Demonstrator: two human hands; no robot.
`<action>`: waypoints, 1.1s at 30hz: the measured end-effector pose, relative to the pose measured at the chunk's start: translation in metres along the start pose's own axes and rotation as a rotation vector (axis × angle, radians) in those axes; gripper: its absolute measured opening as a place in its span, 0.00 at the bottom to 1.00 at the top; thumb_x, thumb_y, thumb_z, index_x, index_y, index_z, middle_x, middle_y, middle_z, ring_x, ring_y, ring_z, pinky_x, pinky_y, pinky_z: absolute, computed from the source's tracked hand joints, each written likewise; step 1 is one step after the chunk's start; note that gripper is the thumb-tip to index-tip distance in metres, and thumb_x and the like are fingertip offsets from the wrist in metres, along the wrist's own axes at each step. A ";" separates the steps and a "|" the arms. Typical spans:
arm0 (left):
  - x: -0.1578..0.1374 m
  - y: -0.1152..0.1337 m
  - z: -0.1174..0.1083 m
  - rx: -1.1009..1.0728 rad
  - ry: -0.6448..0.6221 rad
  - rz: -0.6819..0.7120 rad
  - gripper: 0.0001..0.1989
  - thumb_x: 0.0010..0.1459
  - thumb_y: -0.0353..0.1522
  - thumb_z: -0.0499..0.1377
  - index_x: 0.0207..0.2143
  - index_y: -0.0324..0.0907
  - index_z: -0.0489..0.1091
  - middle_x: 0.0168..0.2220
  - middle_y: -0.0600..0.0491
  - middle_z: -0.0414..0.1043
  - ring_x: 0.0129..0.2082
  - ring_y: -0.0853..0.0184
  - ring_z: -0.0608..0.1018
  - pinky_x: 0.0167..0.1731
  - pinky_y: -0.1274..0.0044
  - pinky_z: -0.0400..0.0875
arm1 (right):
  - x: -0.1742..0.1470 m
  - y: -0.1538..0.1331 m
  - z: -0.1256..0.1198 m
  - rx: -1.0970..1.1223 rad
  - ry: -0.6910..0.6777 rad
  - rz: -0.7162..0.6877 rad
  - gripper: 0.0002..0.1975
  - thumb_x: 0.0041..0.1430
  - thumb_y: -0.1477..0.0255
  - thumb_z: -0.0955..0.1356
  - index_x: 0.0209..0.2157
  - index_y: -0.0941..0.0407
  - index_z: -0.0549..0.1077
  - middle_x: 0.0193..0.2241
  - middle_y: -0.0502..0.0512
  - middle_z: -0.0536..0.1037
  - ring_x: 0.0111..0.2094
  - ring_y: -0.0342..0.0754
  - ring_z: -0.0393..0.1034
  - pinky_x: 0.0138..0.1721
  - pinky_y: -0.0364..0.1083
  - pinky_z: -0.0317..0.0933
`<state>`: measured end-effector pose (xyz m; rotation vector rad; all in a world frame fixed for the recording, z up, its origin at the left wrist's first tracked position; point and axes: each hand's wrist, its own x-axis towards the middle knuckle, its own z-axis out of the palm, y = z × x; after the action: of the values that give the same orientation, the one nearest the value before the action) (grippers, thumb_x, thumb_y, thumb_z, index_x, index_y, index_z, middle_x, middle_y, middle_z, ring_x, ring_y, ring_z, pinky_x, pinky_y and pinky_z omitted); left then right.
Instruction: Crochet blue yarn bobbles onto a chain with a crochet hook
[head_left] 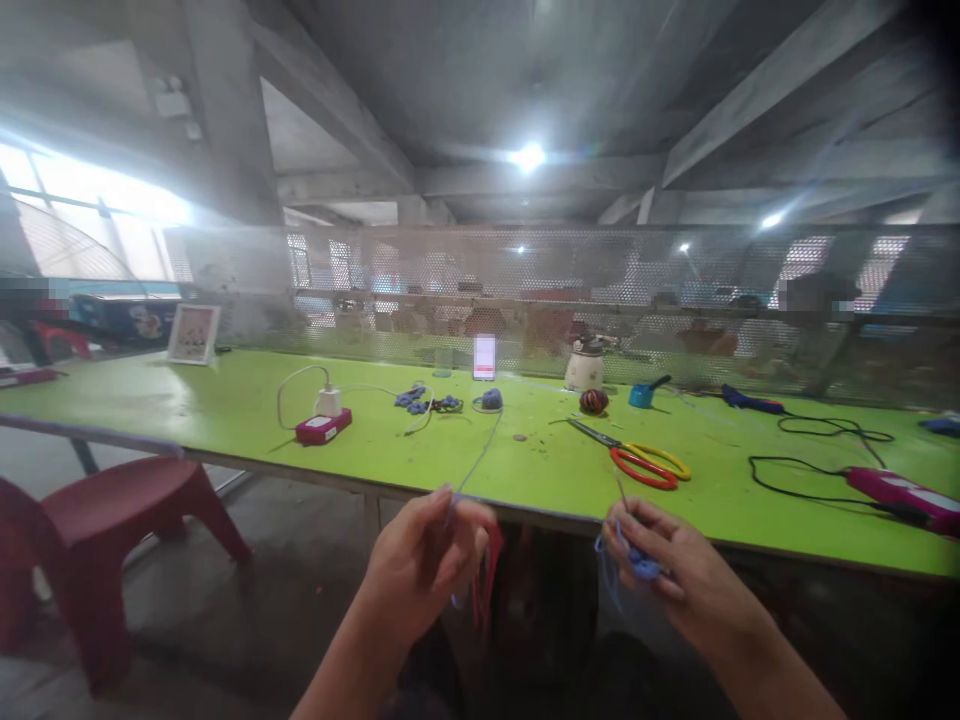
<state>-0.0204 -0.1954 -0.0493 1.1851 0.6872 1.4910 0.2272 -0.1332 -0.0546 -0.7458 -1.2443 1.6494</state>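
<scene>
My left hand [424,560] is closed in a pinch on a strand of blue yarn [481,455] in front of the table edge. That strand runs up over the green tabletop to a small blue yarn ball [491,399]. To the right, my right hand [679,565] is closed around a small blue crocheted piece [643,566], with loose yarn hanging below. A thin crochet hook [622,490] sticks up from between its fingers; the tip is blurred. Scissors [645,467] with red and yellow handles lie just beyond the right hand.
The green table [225,410] also bears a maroon power strip [324,427] with a white charger, blue crocheted pieces [427,401], a dark yarn ball [593,401], a lit phone [484,357] and a white pot [584,367]. Another power strip [904,496] lies right; a red stool [127,500] stands left.
</scene>
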 end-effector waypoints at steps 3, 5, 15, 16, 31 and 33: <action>0.015 -0.001 0.002 0.293 0.081 0.075 0.27 0.61 0.46 0.51 0.56 0.40 0.68 0.14 0.63 0.53 0.14 0.72 0.53 0.17 0.80 0.50 | -0.003 0.003 0.003 0.001 -0.040 0.035 0.20 0.47 0.61 0.77 0.28 0.60 0.70 0.19 0.45 0.67 0.12 0.27 0.43 0.12 0.32 0.40; 0.028 -0.006 -0.004 0.578 0.217 0.163 0.26 0.51 0.38 0.64 0.53 0.42 0.70 0.17 0.62 0.59 0.18 0.71 0.59 0.21 0.79 0.55 | -0.006 -0.001 0.002 0.024 -0.014 0.009 0.19 0.47 0.62 0.78 0.29 0.60 0.70 0.19 0.45 0.68 0.12 0.27 0.43 0.13 0.32 0.41; 0.000 -0.010 -0.007 0.382 0.180 0.205 0.13 0.56 0.43 0.59 0.29 0.44 0.77 0.16 0.58 0.59 0.19 0.69 0.62 0.19 0.77 0.55 | -0.001 -0.001 -0.003 0.052 -0.039 -0.099 0.18 0.50 0.64 0.76 0.28 0.59 0.67 0.19 0.45 0.69 0.11 0.27 0.41 0.12 0.33 0.40; 0.000 -0.008 -0.005 0.330 0.179 0.201 0.16 0.58 0.45 0.56 0.40 0.46 0.76 0.16 0.60 0.56 0.17 0.70 0.60 0.18 0.78 0.55 | -0.003 0.001 -0.001 0.054 -0.040 -0.095 0.18 0.50 0.64 0.76 0.28 0.60 0.67 0.19 0.45 0.70 0.11 0.27 0.41 0.12 0.33 0.40; -0.009 -0.014 -0.017 0.309 0.276 0.098 0.15 0.56 0.46 0.58 0.40 0.49 0.77 0.15 0.61 0.59 0.15 0.72 0.61 0.24 0.76 0.68 | -0.008 0.015 0.012 0.078 -0.111 -0.090 0.16 0.52 0.64 0.75 0.28 0.60 0.68 0.19 0.46 0.71 0.10 0.28 0.44 0.11 0.34 0.39; -0.001 -0.014 -0.012 0.389 0.267 0.086 0.24 0.55 0.43 0.61 0.54 0.51 0.69 0.16 0.63 0.58 0.15 0.73 0.58 0.21 0.79 0.62 | -0.008 0.016 0.016 0.077 -0.132 -0.089 0.16 0.52 0.64 0.75 0.28 0.60 0.68 0.19 0.47 0.71 0.10 0.29 0.45 0.11 0.34 0.40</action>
<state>-0.0261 -0.1903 -0.0662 1.3282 1.1603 1.6529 0.2113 -0.1481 -0.0653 -0.5346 -1.2798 1.6847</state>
